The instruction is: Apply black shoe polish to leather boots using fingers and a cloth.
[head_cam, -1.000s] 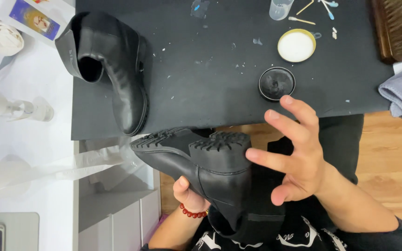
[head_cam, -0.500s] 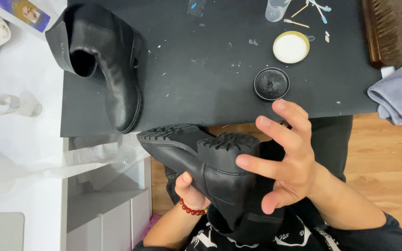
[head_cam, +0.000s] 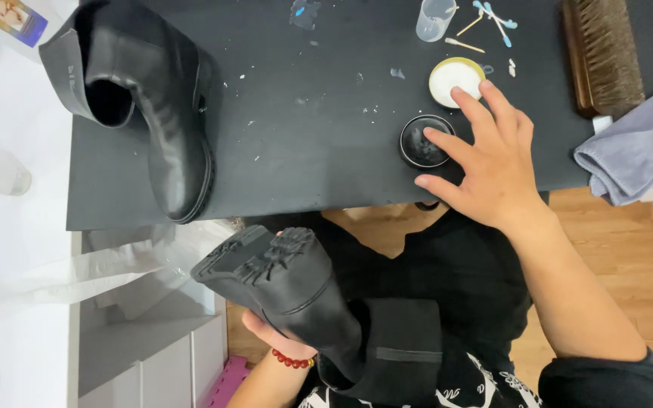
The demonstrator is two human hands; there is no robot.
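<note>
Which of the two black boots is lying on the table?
The boot at the table's left end; the other boot is held up by the left hand.

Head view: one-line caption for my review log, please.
Left hand holds a black boot sole-up in the lap; right hand reaches the open polish tin on the black table.

Black table (head_cam: pixel 326 151), wooden floor (head_cam: pixel 606 242), white shelving (head_cam: pixel 145 355)
</note>
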